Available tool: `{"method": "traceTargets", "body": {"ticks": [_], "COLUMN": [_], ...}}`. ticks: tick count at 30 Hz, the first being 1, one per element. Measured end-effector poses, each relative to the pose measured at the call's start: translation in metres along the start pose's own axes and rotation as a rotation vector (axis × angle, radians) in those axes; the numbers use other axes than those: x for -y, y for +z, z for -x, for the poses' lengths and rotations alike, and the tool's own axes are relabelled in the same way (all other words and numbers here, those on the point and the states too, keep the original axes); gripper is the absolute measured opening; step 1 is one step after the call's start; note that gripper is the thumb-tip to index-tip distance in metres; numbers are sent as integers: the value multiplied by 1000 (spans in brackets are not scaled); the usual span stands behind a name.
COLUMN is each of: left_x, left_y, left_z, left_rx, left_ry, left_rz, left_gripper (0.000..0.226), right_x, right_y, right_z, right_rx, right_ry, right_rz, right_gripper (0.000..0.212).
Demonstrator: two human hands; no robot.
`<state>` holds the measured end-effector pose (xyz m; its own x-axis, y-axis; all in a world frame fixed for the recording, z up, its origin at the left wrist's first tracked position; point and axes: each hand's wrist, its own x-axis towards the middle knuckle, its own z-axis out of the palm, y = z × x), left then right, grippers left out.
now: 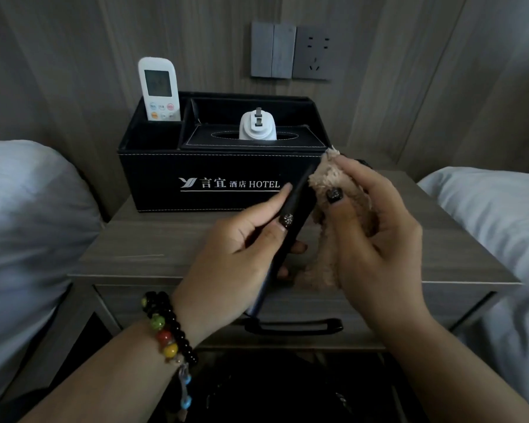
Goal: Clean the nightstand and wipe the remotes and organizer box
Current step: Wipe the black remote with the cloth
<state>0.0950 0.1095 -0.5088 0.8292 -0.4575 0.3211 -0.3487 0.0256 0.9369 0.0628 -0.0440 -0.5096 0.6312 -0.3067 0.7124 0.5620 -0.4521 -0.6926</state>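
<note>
My left hand fingers closed round slim black remote, held tilted at frame centre above the counter. Right hand fingers pinch tan fluffy cloth against remote's upper end. Behind, black organizer box sits on counter; white remote upright in its left compartment, upper left; white plug in tissue slot.

I see my two bare forearms, no sleeves. My left hand has a wrist wrapped in black, green, red, yellow and blue beads; my right hand shows dark, decorated nail polish.
</note>
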Motion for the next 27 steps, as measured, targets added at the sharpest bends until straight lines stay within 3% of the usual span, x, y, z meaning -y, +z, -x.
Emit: {"method": "traceTargets", "body": {"ticks": [3,7,12,14,18,27], "left_x": [-2,3,8,7,-4,-3], "left_y": [-2,-2,5,7,13,76], "left_z": [-1,-4,-9,-9,-8,-9], "left_rx": [25,59,95,99,45,-175], "left_ry": [69,101,111,124,155,61], "left_rz": [-126,-194,-152,-71,180,127], "left_gripper": [41,43,41,38,44,45], "right_x": [-2,-15,-10,-12,-18,-36], "right_y": [-10,-24,-39,-45,-61,-120], "right_z": [-5,-12,-7,-6,-9,-26], "right_rx": [57,102,174,172,123,-161], "right_ry": [6,267,77,87,245,508], "right_rz": [-87,-300,-184,-183,-192,7], "right_gripper": [34,29,31,32,31,26]}}
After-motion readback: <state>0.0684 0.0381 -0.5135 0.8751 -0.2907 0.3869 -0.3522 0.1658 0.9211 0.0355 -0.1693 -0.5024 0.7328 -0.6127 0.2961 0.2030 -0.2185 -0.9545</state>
